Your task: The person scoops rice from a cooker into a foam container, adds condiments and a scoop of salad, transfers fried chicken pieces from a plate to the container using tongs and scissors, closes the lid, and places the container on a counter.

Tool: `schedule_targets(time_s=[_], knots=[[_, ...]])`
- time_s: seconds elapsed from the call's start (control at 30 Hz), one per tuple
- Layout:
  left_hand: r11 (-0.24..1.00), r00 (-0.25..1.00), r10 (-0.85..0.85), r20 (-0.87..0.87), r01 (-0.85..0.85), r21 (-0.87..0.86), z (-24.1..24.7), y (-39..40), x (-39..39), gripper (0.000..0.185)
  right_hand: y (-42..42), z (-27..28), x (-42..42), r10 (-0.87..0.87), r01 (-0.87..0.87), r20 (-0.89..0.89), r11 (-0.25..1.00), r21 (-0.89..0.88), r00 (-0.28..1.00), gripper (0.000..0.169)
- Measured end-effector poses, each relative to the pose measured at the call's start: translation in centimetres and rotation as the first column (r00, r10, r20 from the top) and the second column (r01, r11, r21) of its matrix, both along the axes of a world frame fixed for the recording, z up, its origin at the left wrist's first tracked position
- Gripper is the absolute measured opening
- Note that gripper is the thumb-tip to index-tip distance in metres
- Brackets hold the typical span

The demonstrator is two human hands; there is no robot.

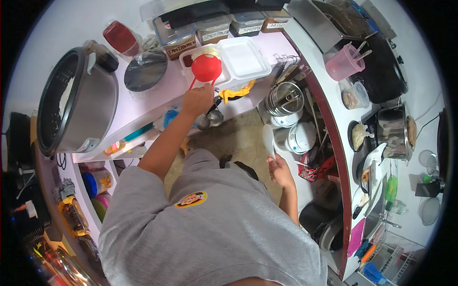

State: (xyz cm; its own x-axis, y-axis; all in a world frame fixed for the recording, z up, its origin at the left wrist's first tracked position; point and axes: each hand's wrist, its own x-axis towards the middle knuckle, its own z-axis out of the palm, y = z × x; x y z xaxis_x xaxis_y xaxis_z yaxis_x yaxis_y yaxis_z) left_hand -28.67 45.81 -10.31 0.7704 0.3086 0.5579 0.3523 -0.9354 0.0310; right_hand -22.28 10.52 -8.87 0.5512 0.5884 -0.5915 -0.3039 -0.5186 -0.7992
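Note:
My left hand (199, 100) grips the handle of a red plastic scoop (206, 68). The scoop's rounded back faces up over the open white foam clamshell box (244, 58). Pale food, apparently rice (205, 52), shows past the scoop's far edge, and a dark red patch (187, 60) lies in the box's left corner. What sits beneath the scoop is hidden. Lower and to the right, my right hand (279, 171) holds a white rice paddle (268, 137) by its handle, blade up, away from the counter.
Left on the counter stands a large rice cooker pot (89, 96), with a black-topped, plastic-wrapped container (146, 71) beside it. Labelled sauce tubs (177, 37) line the back. Steel ladles (215, 117) hang below the counter edge. At right are stacked buckets (300, 137) and another counter (323, 96) bearing pots.

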Motion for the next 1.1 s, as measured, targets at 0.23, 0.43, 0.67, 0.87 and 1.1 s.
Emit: schedule_targets(time_s=[0.23, 0.43, 0.67, 0.87, 1.1], knots=[[0.999, 0.999, -0.051, -0.001, 0.051, 0.000, -0.3, 0.3, 0.3, 0.018, -0.4, 0.0, 0.1, 0.011, -0.011, -0.011, 0.998, -0.056, 1.000, 0.011], [0.998, 0.993, -0.021, -0.120, 0.029, 0.064, -0.6, -0.2, 0.8, 0.012, -0.8, 0.0, 0.4, -0.003, 0.005, 0.022, 0.997, -0.071, 1.000, 0.013], [1.000, 0.988, -0.011, -0.157, 0.012, 0.004, 0.1, -1.3, 1.6, 0.011, -1.0, -0.3, 0.7, 0.006, -0.003, 0.031, 0.995, -0.099, 1.000, 0.013], [0.995, 0.982, 0.068, -0.176, -0.080, -0.065, -0.7, -1.7, 2.8, 0.009, -1.1, -0.5, 0.8, -0.007, 0.015, 0.061, 0.993, -0.116, 0.998, 0.011], [0.972, 0.956, 0.203, -0.213, -0.224, -0.077, -0.6, -2.2, 1.1, 0.008, -1.6, -0.7, 1.1, -0.024, 0.029, 0.049, 0.995, -0.096, 0.999, 0.012]])
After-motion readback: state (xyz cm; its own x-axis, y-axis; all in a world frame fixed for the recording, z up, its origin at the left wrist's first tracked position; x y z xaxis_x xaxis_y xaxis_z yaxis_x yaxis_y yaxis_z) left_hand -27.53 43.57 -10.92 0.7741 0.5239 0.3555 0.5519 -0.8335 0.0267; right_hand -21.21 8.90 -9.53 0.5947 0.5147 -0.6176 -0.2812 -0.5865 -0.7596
